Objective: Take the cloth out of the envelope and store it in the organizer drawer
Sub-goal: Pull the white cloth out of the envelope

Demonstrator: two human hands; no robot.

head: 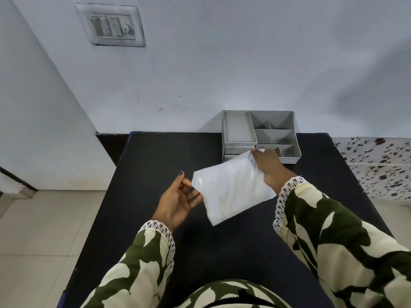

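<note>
A white plastic envelope (229, 187) is held above the black table (155, 156), tilted with its far corner up to the right. My right hand (268, 165) grips that far upper corner. My left hand (178, 201) pinches the near left edge, palm turned up. The cloth is not visible; the envelope hides whatever is inside. A grey organizer (260, 134) stands at the table's far edge against the wall, with open top compartments and small drawers at its front left, partly hidden by the envelope. The drawers look closed.
A white wall with a switch plate (111, 25) rises behind the table. Pale floor tiles lie to the left. A floral-patterned surface (378, 165) adjoins the table on the right.
</note>
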